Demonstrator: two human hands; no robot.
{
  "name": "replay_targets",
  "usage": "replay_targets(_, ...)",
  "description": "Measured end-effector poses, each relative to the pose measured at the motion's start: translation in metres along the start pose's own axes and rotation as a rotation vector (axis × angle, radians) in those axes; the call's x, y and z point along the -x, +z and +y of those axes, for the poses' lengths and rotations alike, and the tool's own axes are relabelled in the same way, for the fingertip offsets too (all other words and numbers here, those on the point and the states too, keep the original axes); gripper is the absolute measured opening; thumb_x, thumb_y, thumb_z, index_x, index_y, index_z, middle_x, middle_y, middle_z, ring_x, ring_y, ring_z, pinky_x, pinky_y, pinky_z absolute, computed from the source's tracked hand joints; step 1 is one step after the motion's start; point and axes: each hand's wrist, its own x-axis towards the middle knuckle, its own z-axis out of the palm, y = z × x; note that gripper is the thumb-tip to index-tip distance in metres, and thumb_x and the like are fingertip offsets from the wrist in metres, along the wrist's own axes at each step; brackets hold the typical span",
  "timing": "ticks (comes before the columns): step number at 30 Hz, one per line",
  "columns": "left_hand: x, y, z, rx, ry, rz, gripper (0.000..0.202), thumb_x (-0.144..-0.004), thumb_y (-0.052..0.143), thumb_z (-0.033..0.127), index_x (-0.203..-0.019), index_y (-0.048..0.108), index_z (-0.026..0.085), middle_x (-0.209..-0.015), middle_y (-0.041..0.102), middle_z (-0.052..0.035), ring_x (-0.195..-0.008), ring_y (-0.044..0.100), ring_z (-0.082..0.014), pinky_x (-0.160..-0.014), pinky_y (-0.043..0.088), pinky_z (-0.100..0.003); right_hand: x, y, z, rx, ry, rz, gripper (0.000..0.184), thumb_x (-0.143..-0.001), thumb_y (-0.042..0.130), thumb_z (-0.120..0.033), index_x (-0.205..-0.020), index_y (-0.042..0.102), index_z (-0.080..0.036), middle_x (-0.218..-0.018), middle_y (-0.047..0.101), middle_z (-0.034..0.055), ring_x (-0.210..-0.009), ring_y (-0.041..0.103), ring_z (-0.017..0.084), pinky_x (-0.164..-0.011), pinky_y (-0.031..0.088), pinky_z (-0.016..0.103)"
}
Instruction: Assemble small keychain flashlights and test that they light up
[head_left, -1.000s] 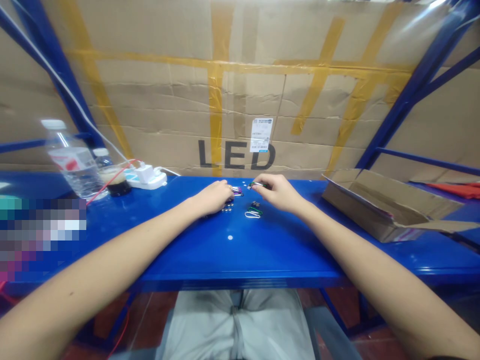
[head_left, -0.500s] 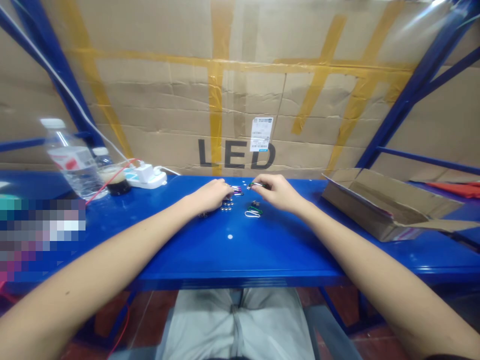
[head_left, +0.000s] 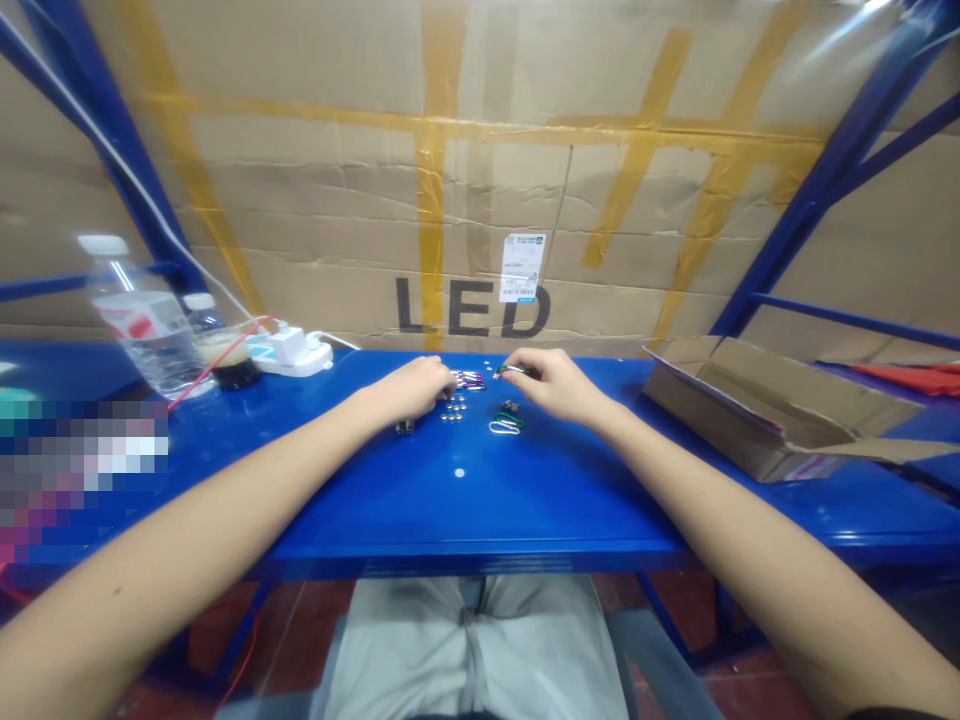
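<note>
My left hand (head_left: 416, 390) is low over the table, fingers curled down among small parts; whatever they may grip is hidden. Just beyond its fingertips lies a group of purple and silver carabiners (head_left: 471, 380). Several small silver rings (head_left: 454, 410) are laid out right beside it, and small dark metal pieces (head_left: 405, 427) sit under the wrist side. With fingertips pinched, my right hand (head_left: 559, 385) holds a green carabiner (head_left: 517, 370), mostly covered by the fingers. Nearer me lie a silver-and-green carabiner (head_left: 505, 426) and a little dark metal cluster (head_left: 511, 407).
The blue table (head_left: 480, 520) backs onto a taped cardboard wall (head_left: 337, 220). An open cardboard box (head_left: 772, 420) stands at right. On the left are a water bottle (head_left: 142, 320), a smaller bottle with dark liquid (head_left: 232, 365), a white power strip (head_left: 300, 355) and a red wire (head_left: 206, 375).
My left hand has shifted slightly left, showing more of the purple carabiners and silver rings. The right hand stays almost still with the green carabiner.
</note>
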Motion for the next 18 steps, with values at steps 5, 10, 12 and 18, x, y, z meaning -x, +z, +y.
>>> replay_targets(5, 0.0002, 0.0026, -0.0026, 0.003, 0.001, -0.001, 0.028, -0.081, 0.050, 0.002, -0.091, 0.073, 0.016, -0.088, 0.068, -0.0110, -0.086, 0.060, -0.0224, -0.073, 0.042, -0.030, -0.0002, -0.0002, -0.0008, 0.008, 0.011, -0.007, 0.020, -0.091, 0.056, -0.030, -0.087, 0.069, -0.016, -0.077, 0.069, 0.0040, -0.067, 0.057, 0.016, -0.066, 0.041, 0.030)
replay_targets(10, -0.0013, 0.0036, 0.0004, 0.030, 0.013, -0.003, 0.026, -0.084, 0.049, 0.005, -0.089, 0.072, 0.015, -0.087, 0.069, -0.0101, -0.087, 0.060, -0.0219, -0.073, 0.042, -0.030, 0.0000, 0.0007, -0.0013, 0.005, 0.010, -0.015, 0.019, -0.091, 0.056, -0.030, -0.086, 0.069, -0.017, -0.077, 0.069, 0.0037, -0.068, 0.058, 0.016, -0.066, 0.041, 0.030)
replay_targets(12, -0.0019, 0.0033, 0.0021, 0.033, 0.021, -0.001, 0.026, -0.084, 0.049, 0.005, -0.091, 0.072, 0.015, -0.088, 0.069, -0.0098, -0.087, 0.061, -0.0215, -0.074, 0.042, -0.030, 0.0002, 0.0010, -0.0011, 0.004, 0.012, -0.017, 0.019, -0.091, 0.056, -0.030, -0.086, 0.068, -0.017, -0.076, 0.069, 0.0034, -0.068, 0.058, 0.016, -0.065, 0.041, 0.029)
replay_targets(18, 0.0000, -0.0001, -0.0013, 0.055, 0.007, 0.025, 0.024, -0.085, 0.049, 0.008, -0.091, 0.072, 0.016, -0.084, 0.068, -0.0094, -0.083, 0.060, -0.0211, -0.075, 0.043, -0.030, 0.0003, 0.0005, -0.0016, 0.000, 0.016, -0.012, 0.019, -0.091, 0.055, -0.030, -0.084, 0.067, -0.017, -0.075, 0.068, 0.0031, -0.068, 0.058, 0.016, -0.065, 0.041, 0.029)
